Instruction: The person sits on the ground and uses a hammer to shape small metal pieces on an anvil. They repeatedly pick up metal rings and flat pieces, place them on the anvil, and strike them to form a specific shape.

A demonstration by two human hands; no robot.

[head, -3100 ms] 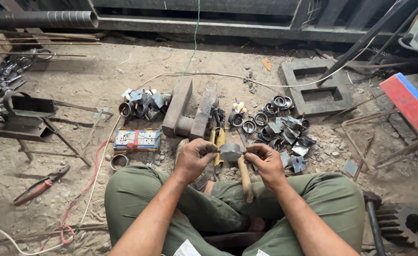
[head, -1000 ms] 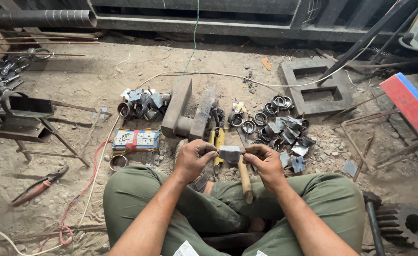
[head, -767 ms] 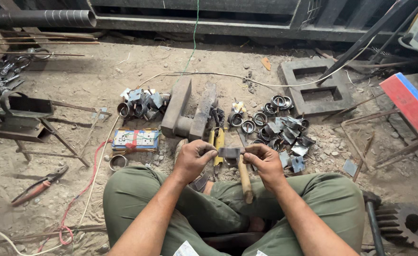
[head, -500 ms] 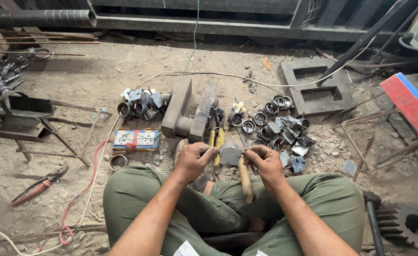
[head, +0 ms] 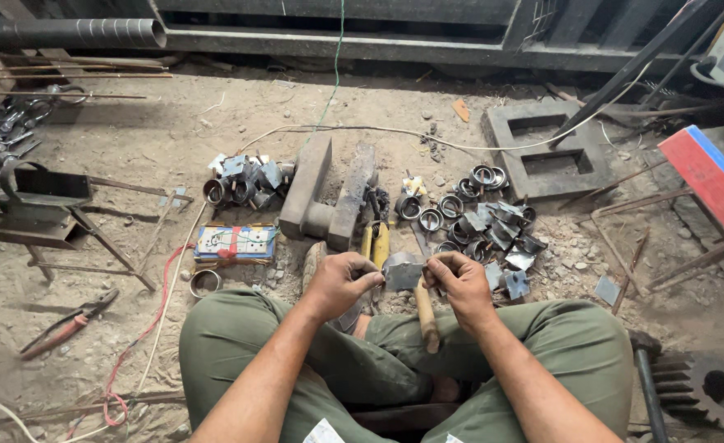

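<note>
I sit cross-legged on a dirt floor. My left hand [head: 339, 283] and my right hand [head: 457, 281] both pinch a small bent grey metal piece [head: 402, 271] between them, just above my knees. A wooden-handled hammer [head: 425, 316] lies under my right hand, its handle pointing toward my lap. Whether the right hand also grips the hammer I cannot tell. Yellow-handled pliers [head: 376, 240] lie just beyond the hands.
A heavy iron block [head: 326, 193] stands ahead. Several short metal rings and cut pieces [head: 483, 217] lie at its right, another pile [head: 243, 180] at its left. A socket board [head: 235, 243], red pliers [head: 66, 326], a concrete block [head: 546, 148] and a gear [head: 710, 390] lie around.
Both hands have stayed on the metal piece in the same spot, with only slight finger shifts. Nothing else has moved.
</note>
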